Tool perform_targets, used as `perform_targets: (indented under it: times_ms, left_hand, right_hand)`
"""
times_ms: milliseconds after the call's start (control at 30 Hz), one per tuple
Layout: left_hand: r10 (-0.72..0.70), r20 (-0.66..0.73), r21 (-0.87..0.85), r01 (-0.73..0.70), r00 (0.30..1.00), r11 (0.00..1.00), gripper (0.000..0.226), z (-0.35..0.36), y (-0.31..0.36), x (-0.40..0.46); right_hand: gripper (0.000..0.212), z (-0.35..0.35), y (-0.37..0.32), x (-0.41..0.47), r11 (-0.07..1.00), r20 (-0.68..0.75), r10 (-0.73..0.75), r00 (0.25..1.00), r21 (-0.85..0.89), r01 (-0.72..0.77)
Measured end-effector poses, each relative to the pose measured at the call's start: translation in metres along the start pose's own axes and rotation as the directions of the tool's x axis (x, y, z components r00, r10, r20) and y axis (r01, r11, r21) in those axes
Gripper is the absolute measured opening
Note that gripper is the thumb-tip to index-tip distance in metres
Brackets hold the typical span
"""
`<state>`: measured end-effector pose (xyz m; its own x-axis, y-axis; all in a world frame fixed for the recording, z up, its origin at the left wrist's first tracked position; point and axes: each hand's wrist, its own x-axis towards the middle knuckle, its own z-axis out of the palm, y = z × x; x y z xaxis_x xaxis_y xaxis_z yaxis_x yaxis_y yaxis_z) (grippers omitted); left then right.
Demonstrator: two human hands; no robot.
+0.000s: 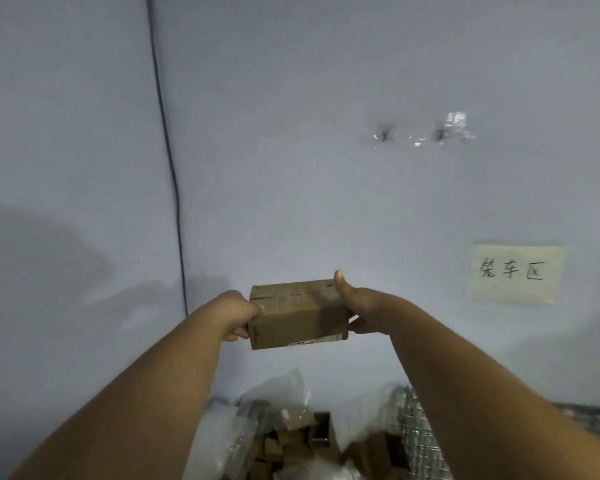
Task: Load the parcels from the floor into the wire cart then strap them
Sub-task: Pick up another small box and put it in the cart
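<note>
Wall (291,168) behind | one box (297,315) | left hand (238,315), right hand (355,308) grip its ends

Most of the wire cart (417,434) falls below the bottom edge; only a strip of its mesh wall shows. The parcels inside (291,441) are blurred, a jumble of brown boxes and clear plastic bags cut off at the bottom edge and partly covered by both forearms. The fingers of the left hand (238,315) and right hand (355,306) disappear behind the ends of the cardboard box (297,315). A printed label on the box's lower edge is too small to read. The dark cable (168,157) on the wall runs off the top edge.
</note>
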<state>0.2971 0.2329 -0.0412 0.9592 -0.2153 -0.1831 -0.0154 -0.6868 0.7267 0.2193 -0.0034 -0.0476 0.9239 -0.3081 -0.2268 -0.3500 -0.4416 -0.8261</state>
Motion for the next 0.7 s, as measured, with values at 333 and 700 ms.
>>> perform_targets:
  times_ms: [333, 700]
  left_hand:
    - [0.135, 0.201, 0.073, -0.152, 0.97, 0.986, 0.029, 0.143, 0.124, -0.005]
    - [0.188, 0.311, 0.09, -0.226, 0.931, 0.97, 0.019, 0.289, 0.23, -0.035]
  right_hand:
    - [0.12, -0.15, 0.116, -0.037, 0.99, -0.167, 0.138, 0.976, 0.035, -0.134]
    - [0.109, -0.285, 0.229, -0.068, 0.976, -0.246, 0.219, 0.944, 0.04, -0.216]
